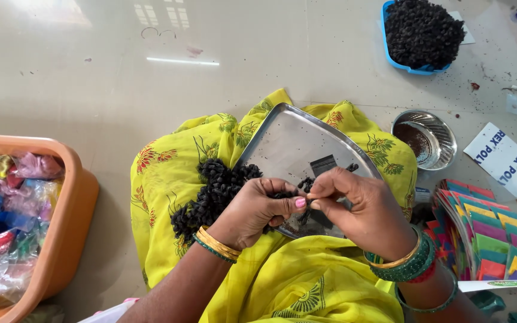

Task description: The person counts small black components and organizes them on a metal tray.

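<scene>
A steel tray [294,140] rests tilted on my lap, which is covered by yellow patterned cloth [169,173]. A string of small black beads [210,191] lies bunched on the cloth and the tray's left edge. My left hand [252,209] is closed on the string's end. My right hand [360,206] pinches a small black piece next to the left fingertips, over the tray. The two hands touch at the fingertips. Loose black beads [352,167] lie on the tray beyond them.
An orange tub [70,209] with coloured plastic packets stands at the left. At the back right are a blue tray heaped with black beads [421,31] and a small steel bowl [429,139]. Fanned colourful packets [489,230] and white paper [498,154] lie right.
</scene>
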